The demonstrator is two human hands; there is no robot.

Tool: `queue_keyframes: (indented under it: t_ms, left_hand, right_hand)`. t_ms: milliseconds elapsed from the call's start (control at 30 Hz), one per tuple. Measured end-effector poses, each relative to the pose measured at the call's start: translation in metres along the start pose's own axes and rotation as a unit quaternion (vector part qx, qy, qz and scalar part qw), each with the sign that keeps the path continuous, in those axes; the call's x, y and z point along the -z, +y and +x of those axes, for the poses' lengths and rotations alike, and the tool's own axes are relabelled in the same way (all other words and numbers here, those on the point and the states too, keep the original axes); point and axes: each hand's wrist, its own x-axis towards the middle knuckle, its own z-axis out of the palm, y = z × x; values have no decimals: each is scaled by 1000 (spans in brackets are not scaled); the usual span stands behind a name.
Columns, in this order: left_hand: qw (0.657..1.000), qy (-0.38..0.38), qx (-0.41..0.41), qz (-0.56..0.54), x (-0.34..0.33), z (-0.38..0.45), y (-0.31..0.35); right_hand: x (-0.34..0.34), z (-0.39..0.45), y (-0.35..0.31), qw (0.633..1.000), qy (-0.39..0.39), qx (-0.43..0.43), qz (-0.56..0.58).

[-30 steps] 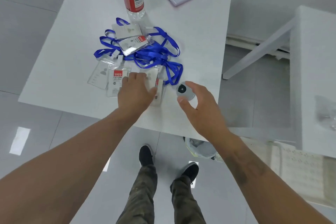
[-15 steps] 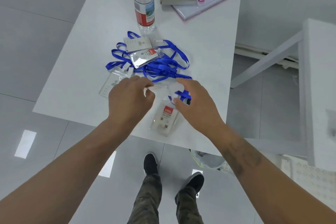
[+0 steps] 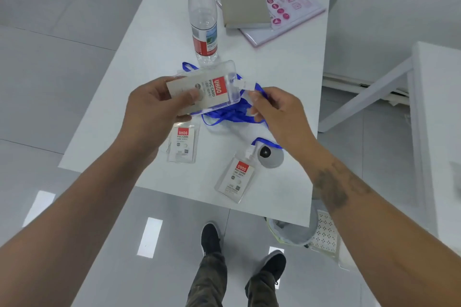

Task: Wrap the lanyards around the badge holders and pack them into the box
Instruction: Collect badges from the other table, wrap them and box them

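while the left hand point(image 3: 152, 107) grips a badge holder point(image 3: 207, 90) above the desk point(image 3: 287, 77), just past the water bottle point(image 3: 203, 17), the right hand point(image 3: 277, 109) pinches its blue lanyard point(image 3: 229, 112). the holder looks stiff, light and slippery, so hold its edges; the lanyard is soft and floppy.

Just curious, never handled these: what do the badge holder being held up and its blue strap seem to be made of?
Badge holder: looks like clear, glossy, stiff plastic; the printed card shows through it, and the card reads "PVC CARD".
Blue strap: probably flat woven fabric ribbon with a matte look; it droops in soft loops. The exact fibre cannot be told.
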Motion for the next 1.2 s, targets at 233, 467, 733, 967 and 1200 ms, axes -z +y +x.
queue_keyframes:
  t_ms: [233, 467, 733, 967, 1200]
  left_hand:
    - [982, -116, 133, -60, 0, 15, -9]
    - [950, -167, 187, -185, -11, 20, 2]
    - [962, -151, 169, -153, -7, 28, 5]
    - [912, -214, 194, -292, -47, 10, 14]
    - [998, -19, -39, 46, -85, 26, 11]
  right_hand:
    - [31, 1, -5, 1000, -6, 8, -11]
    - [47, 5, -7, 998, 28, 47, -41]
    - [74, 12, -34, 983, 6, 94, -157]
    - [43, 3, -14, 995, -1, 14, -100]
    - [12, -23, -18, 919, -133, 30, -370]
